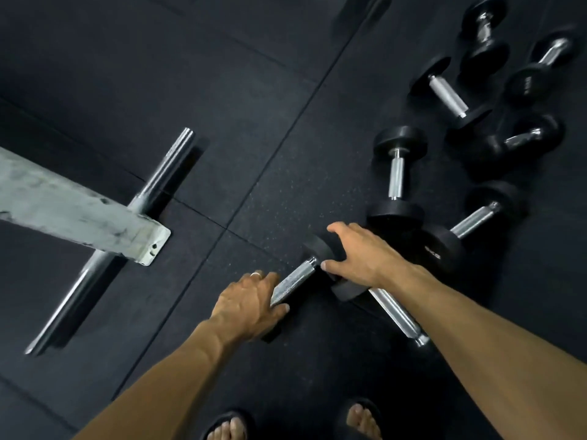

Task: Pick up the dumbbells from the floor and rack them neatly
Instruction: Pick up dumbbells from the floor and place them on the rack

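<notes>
Several black dumbbells with chrome handles lie on the black rubber floor (222, 100). My left hand (249, 301) wraps the lower end of the nearest dumbbell's knurled handle (297, 279), thumb on one side and fingers on the other. That dumbbell's far head (314, 246) sits under the spread fingers of my right hand (359, 255), which lies open over it and over the head (346, 292) of a second dumbbell. The second dumbbell's handle (397, 315) runs down to the right beside my right forearm. No rack is in sight.
More dumbbells lie scattered to the right, one (397, 176) just beyond my right hand, another (473, 220) beside it, others (448, 93) farther back. A pale metal beam (79, 211) with a chrome crossbar (158, 176) lies on the left. My sandalled feet (227, 427) show at the bottom.
</notes>
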### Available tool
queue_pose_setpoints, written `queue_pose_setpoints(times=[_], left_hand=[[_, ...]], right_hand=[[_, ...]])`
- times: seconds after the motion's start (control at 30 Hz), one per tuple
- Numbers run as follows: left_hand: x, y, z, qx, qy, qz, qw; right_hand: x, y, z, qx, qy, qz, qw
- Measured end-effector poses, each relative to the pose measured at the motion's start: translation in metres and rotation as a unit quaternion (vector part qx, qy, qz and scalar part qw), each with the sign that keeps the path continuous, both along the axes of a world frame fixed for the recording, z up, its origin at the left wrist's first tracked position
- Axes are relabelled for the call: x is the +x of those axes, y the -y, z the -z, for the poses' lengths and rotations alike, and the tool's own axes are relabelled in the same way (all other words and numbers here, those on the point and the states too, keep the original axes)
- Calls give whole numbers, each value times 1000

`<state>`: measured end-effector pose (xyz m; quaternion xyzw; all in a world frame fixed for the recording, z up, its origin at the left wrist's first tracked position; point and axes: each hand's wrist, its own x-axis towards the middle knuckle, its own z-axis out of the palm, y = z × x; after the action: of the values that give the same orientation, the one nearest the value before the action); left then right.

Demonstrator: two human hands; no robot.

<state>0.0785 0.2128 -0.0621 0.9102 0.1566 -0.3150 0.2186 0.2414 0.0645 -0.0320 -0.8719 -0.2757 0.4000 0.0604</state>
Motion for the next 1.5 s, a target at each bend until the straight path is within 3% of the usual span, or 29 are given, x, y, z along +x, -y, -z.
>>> queue_pose_setpoints(times=[0.17, 0.37, 0.8, 1.1, 1.5], left_hand=[[7, -4, 67, 8, -7, 38, 999], [10, -3, 104, 0, -36, 44, 998], [2, -1, 91, -20, -15, -29, 999], [1, 3, -34, -1, 22, -16, 1000], [41, 81, -314, 2, 105, 50, 993]], right_hand=[[-3, -17, 66, -31, 39, -21, 999], [-9, -21, 107, -25, 40, 26, 999], [-14, -19, 85, 64, 84, 16, 994], [-20, -5, -38, 108, 111, 32, 987], [5, 89, -330, 117, 174, 82, 974]])
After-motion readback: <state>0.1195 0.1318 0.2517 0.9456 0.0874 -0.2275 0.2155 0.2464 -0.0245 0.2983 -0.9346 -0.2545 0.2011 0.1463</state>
